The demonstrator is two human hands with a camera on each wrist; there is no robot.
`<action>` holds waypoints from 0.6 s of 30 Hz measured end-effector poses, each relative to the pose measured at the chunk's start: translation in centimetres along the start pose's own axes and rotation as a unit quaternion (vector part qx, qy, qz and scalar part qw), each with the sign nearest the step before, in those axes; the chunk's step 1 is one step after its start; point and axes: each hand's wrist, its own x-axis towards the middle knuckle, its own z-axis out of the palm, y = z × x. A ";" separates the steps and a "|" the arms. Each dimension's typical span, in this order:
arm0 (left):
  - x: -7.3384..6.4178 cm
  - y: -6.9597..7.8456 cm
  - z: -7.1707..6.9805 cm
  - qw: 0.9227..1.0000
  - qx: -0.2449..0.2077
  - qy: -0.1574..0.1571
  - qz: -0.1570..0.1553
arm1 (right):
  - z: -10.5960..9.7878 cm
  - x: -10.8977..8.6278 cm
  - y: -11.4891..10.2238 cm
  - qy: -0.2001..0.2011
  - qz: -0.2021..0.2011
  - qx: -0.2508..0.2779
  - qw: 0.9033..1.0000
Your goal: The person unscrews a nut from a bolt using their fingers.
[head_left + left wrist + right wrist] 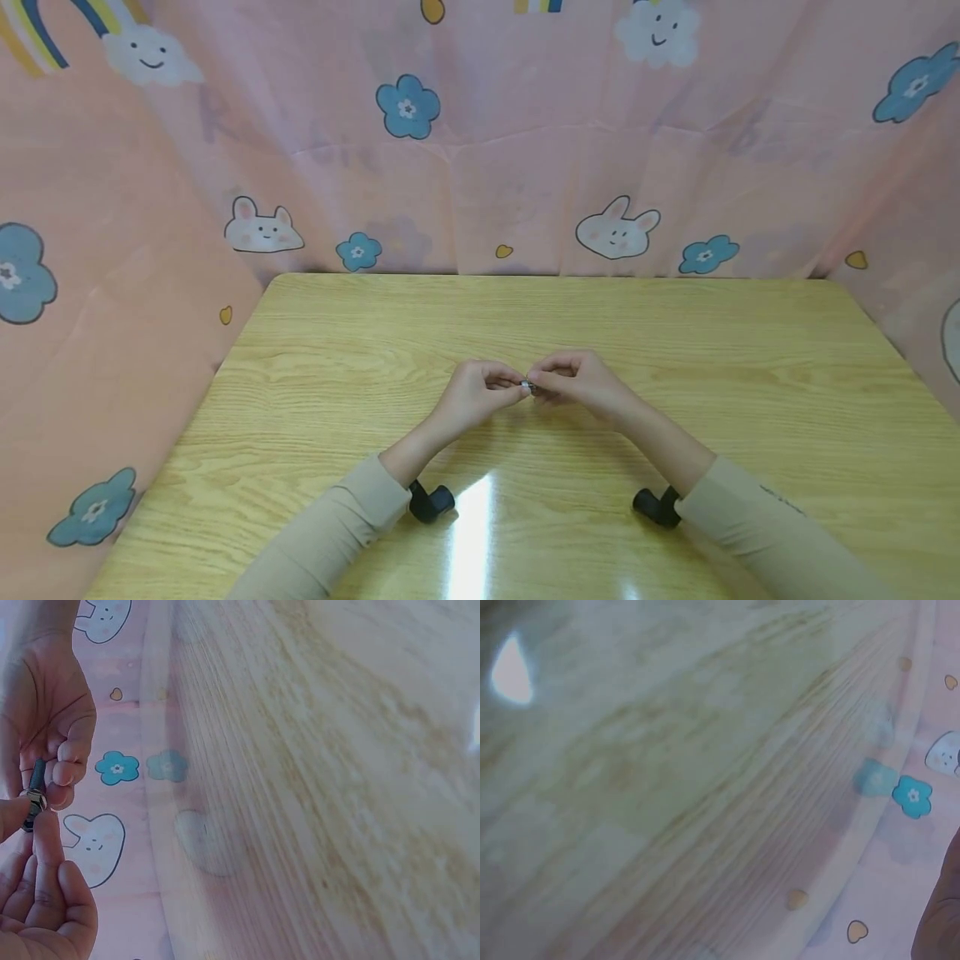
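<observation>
A small metal bolt with a nut on it (35, 796) is between the two hands, over the middle of the table. In the left wrist view its threaded shank points up toward the palm of the right hand (52, 705). My left hand (472, 396) pinches the bolt at its head end between thumb and fingertips. From the other side, the right hand (581, 383) brings thumb and forefinger together on the bolt, its other fingers curled. Fingers cover part of the bolt in the head view. Only a sliver of a hand (937, 922) enters the right wrist view.
The wood-grain table (360, 333) reaches a pink printed cloth (510, 175) that hangs behind and at both sides. Black wrist cameras, left (431, 504) and right (657, 507), sit below the sleeves. Light glares off the tabletop near the front.
</observation>
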 end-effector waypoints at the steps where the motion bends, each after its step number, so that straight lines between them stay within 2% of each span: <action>1: 0.0 0.0 0.0 1.000 -0.003 -0.002 -0.001 | 0.1 0.0 0.0 -0.003 0.001 0.003 1.000; 9: -0.1 0.1 -0.6 1.000 0.006 -0.002 0.006 | 0.1 0.2 -0.4 -0.004 -0.010 0.011 1.000; 18: -0.1 0.3 -0.4 1.000 -0.007 -0.001 0.000 | 0.0 0.0 -0.2 0.009 0.018 0.028 0.999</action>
